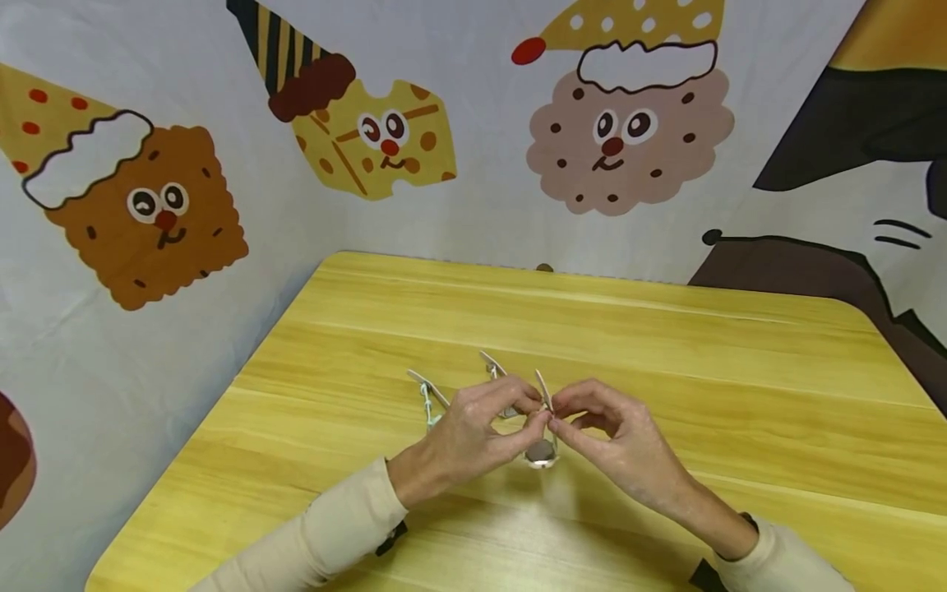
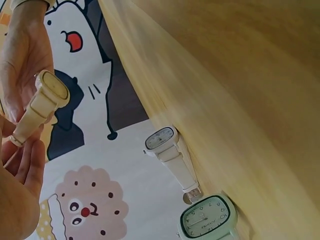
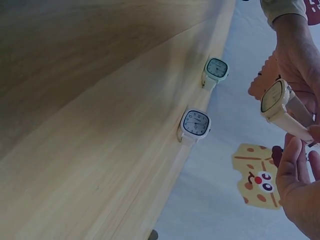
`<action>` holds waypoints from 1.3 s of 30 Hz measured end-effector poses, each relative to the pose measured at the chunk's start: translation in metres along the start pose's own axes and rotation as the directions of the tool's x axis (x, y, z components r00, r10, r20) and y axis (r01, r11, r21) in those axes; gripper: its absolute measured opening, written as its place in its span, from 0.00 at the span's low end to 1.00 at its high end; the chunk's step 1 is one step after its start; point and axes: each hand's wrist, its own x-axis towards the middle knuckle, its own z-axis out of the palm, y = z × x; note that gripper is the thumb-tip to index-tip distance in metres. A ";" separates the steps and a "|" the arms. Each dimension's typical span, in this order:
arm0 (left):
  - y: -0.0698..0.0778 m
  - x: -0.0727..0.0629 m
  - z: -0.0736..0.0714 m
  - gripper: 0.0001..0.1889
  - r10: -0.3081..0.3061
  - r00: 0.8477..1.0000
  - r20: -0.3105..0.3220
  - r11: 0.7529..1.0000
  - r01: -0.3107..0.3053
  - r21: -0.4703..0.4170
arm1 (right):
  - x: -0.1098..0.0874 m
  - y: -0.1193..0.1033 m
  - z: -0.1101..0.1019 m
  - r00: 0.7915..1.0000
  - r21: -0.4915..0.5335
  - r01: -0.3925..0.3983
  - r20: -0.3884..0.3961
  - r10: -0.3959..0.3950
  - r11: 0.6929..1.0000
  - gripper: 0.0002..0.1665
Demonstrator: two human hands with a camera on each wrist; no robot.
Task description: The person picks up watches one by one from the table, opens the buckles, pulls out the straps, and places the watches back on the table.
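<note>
A cream wristwatch (image 1: 541, 451) hangs between both hands, its strap looped and its oval face low in the head view. My left hand (image 1: 484, 423) pinches the strap ends between thumb and fingers. From the other side, my right hand (image 1: 629, 436) pinches the same strap ends, its fingertips close to the left ones. Its clasp is mostly hidden by the fingers. In the right wrist view, a white watch (image 3: 195, 123) and a mint-green watch (image 3: 217, 68) stand on the table, apart from the hands. The left forearm and hand partly cover these two in the head view.
The wooden table (image 1: 740, 395) has rounded far corners. Behind it and along its left side hangs a white cloth (image 1: 481, 222) printed with cartoon snacks. Dark bands show at the wrists near the sleeves.
</note>
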 end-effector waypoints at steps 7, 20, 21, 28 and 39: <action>-0.001 -0.001 0.000 0.05 -0.012 1.000 -0.004 0.999 0.013 0.037 | -0.001 0.001 0.002 1.000 -0.034 0.016 -0.001 -0.016 0.999 0.12; -0.003 -0.002 0.002 0.07 -0.011 0.999 -0.038 1.000 0.011 0.013 | -0.003 0.002 0.002 1.000 -0.041 0.024 -0.014 -0.024 0.999 0.13; -0.003 -0.002 0.003 0.07 -0.011 0.999 -0.040 1.000 0.011 0.009 | -0.004 0.002 0.002 1.000 -0.040 0.022 -0.015 -0.022 0.999 0.13; -0.003 -0.003 0.004 0.06 -0.011 0.999 -0.039 0.999 0.010 -0.035 | -0.005 0.001 0.002 0.999 -0.047 0.017 -0.039 -0.019 0.999 0.14; -0.002 -0.004 0.002 0.05 -0.022 0.999 -0.033 0.999 0.021 -0.030 | -0.004 0.000 0.004 0.995 -0.046 -0.002 -0.103 -0.002 0.999 0.16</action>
